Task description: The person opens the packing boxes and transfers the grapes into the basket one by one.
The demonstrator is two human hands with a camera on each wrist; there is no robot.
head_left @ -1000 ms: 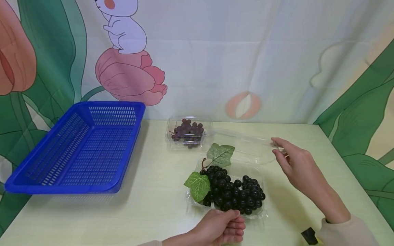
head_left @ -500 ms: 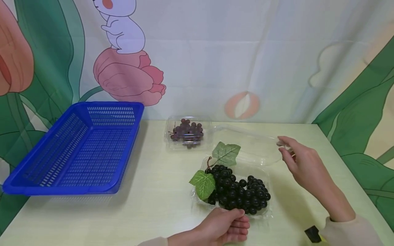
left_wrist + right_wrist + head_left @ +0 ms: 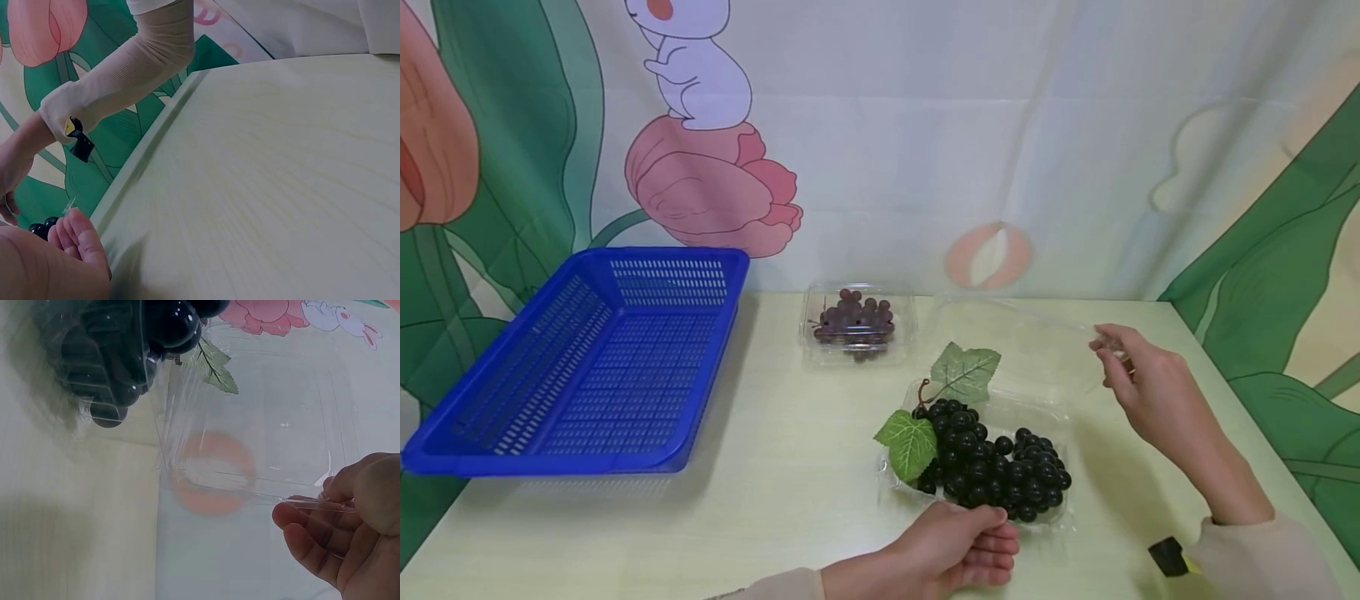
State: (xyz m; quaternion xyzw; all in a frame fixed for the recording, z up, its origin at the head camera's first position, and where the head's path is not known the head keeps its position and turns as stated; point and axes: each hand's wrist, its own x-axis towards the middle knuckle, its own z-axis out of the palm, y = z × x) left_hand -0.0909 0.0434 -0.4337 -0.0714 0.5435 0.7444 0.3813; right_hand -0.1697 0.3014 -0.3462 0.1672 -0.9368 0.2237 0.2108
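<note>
A bunch of black grapes with green leaves lies in the base of a clear plastic clamshell box. My right hand pinches the corner of its raised clear lid between thumb and fingers; the right wrist view shows the lid standing up from the base. At the near side of the box, my left hand rests with its thumb right at the front rim, below the grapes. Its fingers are relaxed and slightly bent, with nothing seen inside them.
Behind, near the curtain, stands another clear box, closed, with dark red grapes inside. On the left of the pale table sits a blue mesh basket. A patterned curtain hangs along the back.
The right hand has moved up and slightly right, lifting the lid further upright. Box, black grapes and left hand have shifted a little to the right in view.
</note>
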